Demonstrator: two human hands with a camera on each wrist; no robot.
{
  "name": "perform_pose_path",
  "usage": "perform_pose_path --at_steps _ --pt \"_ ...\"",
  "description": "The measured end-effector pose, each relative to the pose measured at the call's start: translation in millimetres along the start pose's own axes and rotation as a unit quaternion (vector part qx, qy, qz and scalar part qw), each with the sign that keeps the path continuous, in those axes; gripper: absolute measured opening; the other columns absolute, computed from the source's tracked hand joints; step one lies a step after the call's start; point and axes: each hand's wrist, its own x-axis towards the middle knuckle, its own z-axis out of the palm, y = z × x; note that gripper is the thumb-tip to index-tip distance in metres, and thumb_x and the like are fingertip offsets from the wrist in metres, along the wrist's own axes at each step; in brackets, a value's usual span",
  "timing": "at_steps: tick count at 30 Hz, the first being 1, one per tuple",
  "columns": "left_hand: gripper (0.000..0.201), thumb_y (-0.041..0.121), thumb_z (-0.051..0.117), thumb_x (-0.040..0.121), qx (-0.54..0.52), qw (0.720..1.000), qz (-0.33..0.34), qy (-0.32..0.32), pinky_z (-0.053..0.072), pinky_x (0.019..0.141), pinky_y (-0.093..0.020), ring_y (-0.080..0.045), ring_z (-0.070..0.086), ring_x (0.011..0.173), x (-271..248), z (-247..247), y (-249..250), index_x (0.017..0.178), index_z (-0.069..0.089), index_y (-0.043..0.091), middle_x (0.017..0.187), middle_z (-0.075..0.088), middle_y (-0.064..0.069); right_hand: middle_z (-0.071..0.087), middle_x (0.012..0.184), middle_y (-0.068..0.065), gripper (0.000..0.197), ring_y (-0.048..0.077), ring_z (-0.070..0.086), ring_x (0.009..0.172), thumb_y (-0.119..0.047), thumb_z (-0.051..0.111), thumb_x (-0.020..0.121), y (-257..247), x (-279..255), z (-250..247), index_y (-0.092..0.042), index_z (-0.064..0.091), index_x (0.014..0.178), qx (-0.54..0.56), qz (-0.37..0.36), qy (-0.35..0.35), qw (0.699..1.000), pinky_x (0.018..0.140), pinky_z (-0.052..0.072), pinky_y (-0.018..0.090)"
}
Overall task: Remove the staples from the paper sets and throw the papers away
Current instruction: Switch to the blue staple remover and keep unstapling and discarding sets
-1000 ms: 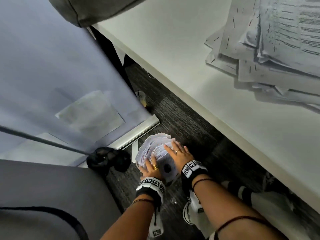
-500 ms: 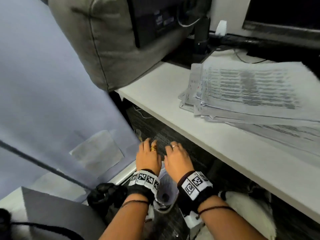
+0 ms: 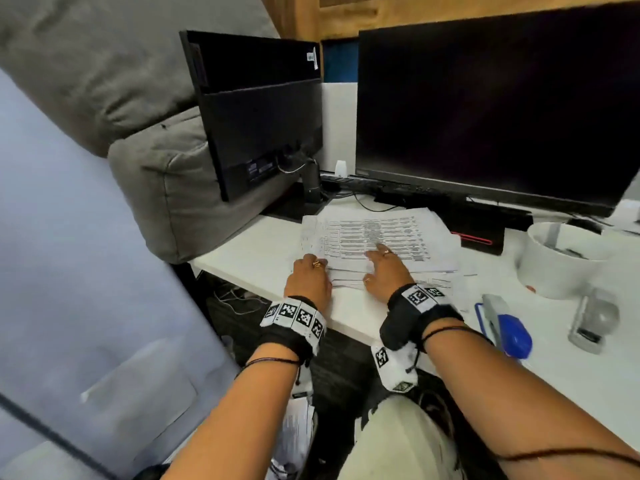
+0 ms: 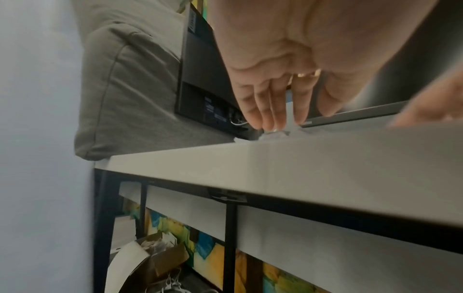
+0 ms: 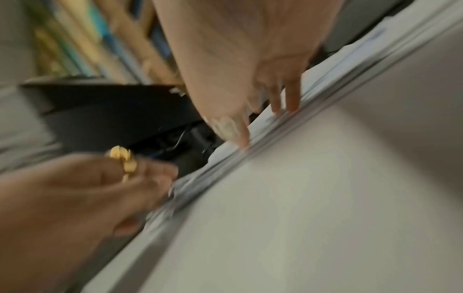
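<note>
Two hands reach the paper stack [image 3: 377, 237] on the white desk [image 3: 256, 247]: left hand [image 3: 308, 280] and right hand [image 3: 382, 271], fingers straight, gripping nothing.

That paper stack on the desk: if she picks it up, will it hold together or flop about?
The paper stack would probably sag, being thin sheets. Its edges lie staggered, so sets may slide apart. Both hands, left hand and right hand, suggest it needs two.

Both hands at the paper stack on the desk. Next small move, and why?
Probably lift the top set off the stack: the left hand touches its near-left corner, the right hand lies flat on top, and neither holds anything yet.
</note>
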Motion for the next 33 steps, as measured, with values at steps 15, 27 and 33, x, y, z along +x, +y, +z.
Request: perform_pose_path --at_steps 15,27,33 --pt "0.031 0.022 0.064 0.086 -0.052 0.988 -0.145 -0.009 0.045 0.074 -0.029 -0.031 0.06 0.1 38.3 -24.1 22.0 0.107 0.058 0.0 0.111 0.062 -0.016 0.015 0.156 0.005 0.057 0.03 0.022 0.138 -0.046 0.031 0.098 2.6 -51.9 -1.3 -0.019 0.021 0.148 -0.172 -0.002 -0.104 0.979 0.107 0.027 0.042" --pt "0.008 0.005 0.051 0.091 -0.262 0.942 -0.12 0.17 0.041 0.076 -0.033 -0.034 0.058 0.092 21.8 -45.5 -1.0 0.088 0.045 0.008 0.095 0.061 -0.02 0.04 0.145 -0.002 0.043 0.02 0.034 0.131 -0.037 0.043 0.097 4.5 -73.6 -21.2 -0.026 0.042 0.139 0.011 -0.018 0.095 0.995 0.103 0.029 0.036" --pt "0.011 0.005 0.052 0.092 -0.313 0.912 -0.076 0.253 0.047 0.064 -0.03 -0.03 0.06 0.071 -2.2 -66.2 -48.3 0.083 0.047 0.009 0.075 0.057 -0.012 0.022 0.153 0.004 0.063 0.026 0.026 0.136 -0.042 0.045 0.095 -6.8 -73.5 -58.7 -0.018 0.019 0.147 -0.005 0.079 0.185 0.979 0.105 0.028 0.043"
